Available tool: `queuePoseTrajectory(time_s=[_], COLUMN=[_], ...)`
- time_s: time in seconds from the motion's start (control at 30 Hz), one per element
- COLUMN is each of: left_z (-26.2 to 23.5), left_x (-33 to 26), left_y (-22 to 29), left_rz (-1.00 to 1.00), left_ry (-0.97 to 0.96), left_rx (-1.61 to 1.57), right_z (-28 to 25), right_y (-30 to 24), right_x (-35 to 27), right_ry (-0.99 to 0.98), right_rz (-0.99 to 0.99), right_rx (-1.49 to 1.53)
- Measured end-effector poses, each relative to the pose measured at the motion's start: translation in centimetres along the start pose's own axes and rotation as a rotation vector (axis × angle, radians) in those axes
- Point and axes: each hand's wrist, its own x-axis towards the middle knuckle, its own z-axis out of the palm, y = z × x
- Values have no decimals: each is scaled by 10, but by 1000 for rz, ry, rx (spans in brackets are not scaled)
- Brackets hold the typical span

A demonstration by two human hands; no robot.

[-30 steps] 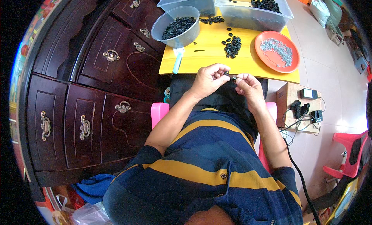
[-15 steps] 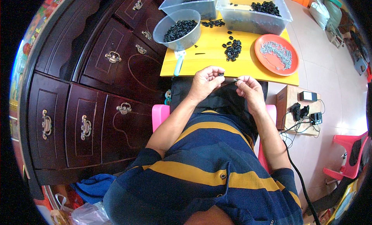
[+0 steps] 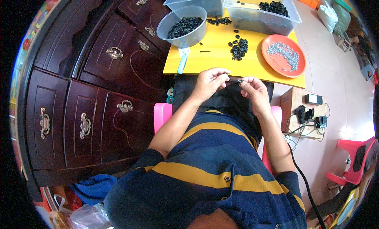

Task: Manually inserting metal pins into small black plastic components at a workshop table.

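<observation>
My left hand (image 3: 210, 84) is over the near edge of the yellow table (image 3: 193, 65), thumb and fingers pinching a small black oval piece (image 3: 226, 74). To its right, my right hand (image 3: 256, 91) is closed in a pinch too. A tiny dark piece with a bit of metal (image 3: 239, 83) peeks from its fingertips, too small to name. The hands are a short gap apart. Beyond them lies a loose pile of black oval pieces (image 3: 239, 50). On the right, an orange-red plate (image 3: 266, 63) holds many small silvery metal pieces (image 3: 290, 57).
A round clear tub (image 3: 161, 34) of black pieces stands far left. Behind are two clear plastic bins (image 3: 294, 21) (image 3: 169, 6) with more. A blue-handled tool (image 3: 182, 64) lies at the left edge. Dark drawers (image 3: 83, 126) flank my left; a wooden box (image 3: 290, 110) with cables stands right.
My left hand has turned the black oval piece slightly, so less of it shows. The right hand keeps its pinch almost unmoved. The whole view has shifted a little.
</observation>
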Motion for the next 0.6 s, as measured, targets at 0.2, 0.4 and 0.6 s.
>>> queuePoseTrajectory(time_s=[0.2, 0.4, 0.6], left_z=[2, 7, 9], left_x=[0, -2, -2], left_y=[3, 5, -3], left_rz=[63, 40, 114], left_ry=[32, -15, -27], left_rx=[-49, -4, 68], right_z=[1, 3, 4], right_y=[0, -3, -2], right_x=[0, -1, -1], right_ry=[-3, -12, -19], right_rz=[-17, -9, -13], right_rx=[-56, -82, -95])
